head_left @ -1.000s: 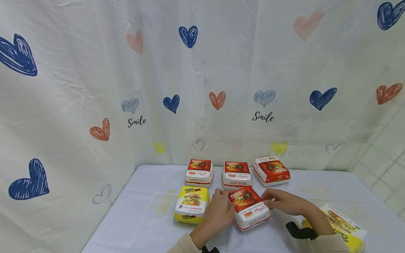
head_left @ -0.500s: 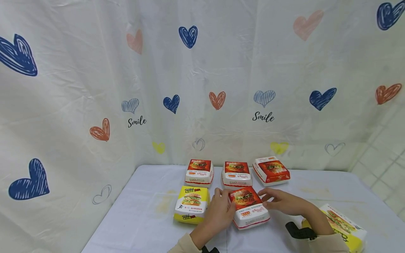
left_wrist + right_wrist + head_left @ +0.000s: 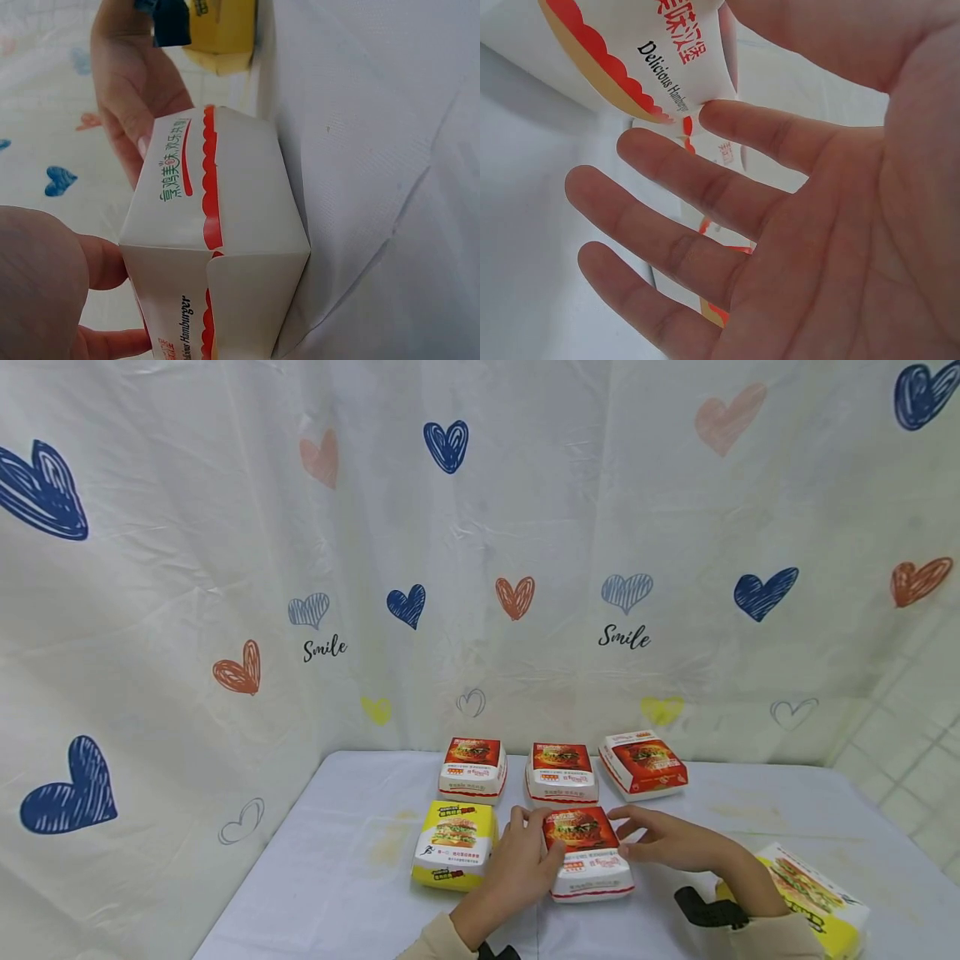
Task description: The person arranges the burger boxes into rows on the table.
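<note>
A red and white burger box (image 3: 588, 856) sits on the table between both hands. My left hand (image 3: 517, 860) lies along its left side, thumb and fingers touching that side. From the right, my right hand (image 3: 667, 839) touches the box near its far right corner with thumb and index finger. In the right wrist view the other fingers (image 3: 667, 225) are spread and fairly straight, off the box. The left wrist view shows the box's white front (image 3: 247, 180) with its scalloped red trim. A yellow and white burger box (image 3: 453, 847) stands just left of my left hand.
Behind, three more boxes form a row: a left red box (image 3: 472, 768), a middle red box (image 3: 562, 772) and an angled right red box (image 3: 643, 764). Another yellow box (image 3: 817, 902) lies partly behind the right forearm. A heart-printed curtain (image 3: 480, 543) hangs at the table's back.
The red and white box between the hands has turned from a tilted angle to nearly straight, its front edge swinging left. My right hand's fingers have shifted slightly left with it.
</note>
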Tool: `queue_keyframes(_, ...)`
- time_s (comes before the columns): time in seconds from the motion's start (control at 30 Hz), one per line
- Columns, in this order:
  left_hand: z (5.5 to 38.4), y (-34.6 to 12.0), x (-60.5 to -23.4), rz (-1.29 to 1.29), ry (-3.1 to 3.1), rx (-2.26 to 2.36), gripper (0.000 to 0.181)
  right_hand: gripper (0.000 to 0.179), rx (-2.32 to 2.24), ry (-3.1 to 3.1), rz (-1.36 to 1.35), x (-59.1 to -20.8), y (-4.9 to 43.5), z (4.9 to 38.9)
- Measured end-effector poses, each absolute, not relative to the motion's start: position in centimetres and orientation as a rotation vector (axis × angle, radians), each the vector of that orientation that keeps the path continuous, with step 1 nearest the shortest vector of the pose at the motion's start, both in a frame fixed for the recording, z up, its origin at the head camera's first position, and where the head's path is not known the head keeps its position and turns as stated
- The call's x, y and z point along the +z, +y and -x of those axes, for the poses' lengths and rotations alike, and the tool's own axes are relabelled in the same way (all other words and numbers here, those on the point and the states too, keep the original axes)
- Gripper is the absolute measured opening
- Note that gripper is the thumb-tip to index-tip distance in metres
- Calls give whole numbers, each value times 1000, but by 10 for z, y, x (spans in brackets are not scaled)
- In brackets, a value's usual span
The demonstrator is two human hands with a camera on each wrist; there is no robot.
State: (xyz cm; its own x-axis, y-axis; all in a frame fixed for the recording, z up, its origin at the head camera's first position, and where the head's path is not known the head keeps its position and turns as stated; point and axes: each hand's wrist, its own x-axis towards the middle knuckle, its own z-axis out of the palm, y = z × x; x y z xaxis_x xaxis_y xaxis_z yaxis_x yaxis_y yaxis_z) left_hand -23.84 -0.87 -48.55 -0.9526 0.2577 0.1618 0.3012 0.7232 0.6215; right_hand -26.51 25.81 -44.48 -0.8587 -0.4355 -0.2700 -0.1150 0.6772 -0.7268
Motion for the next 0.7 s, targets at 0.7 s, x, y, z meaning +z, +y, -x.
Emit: queue_keyframes(0.7,239,-10,-485,486,-2883,-1043,58,77,-1044,2427,408,-450,253,266)
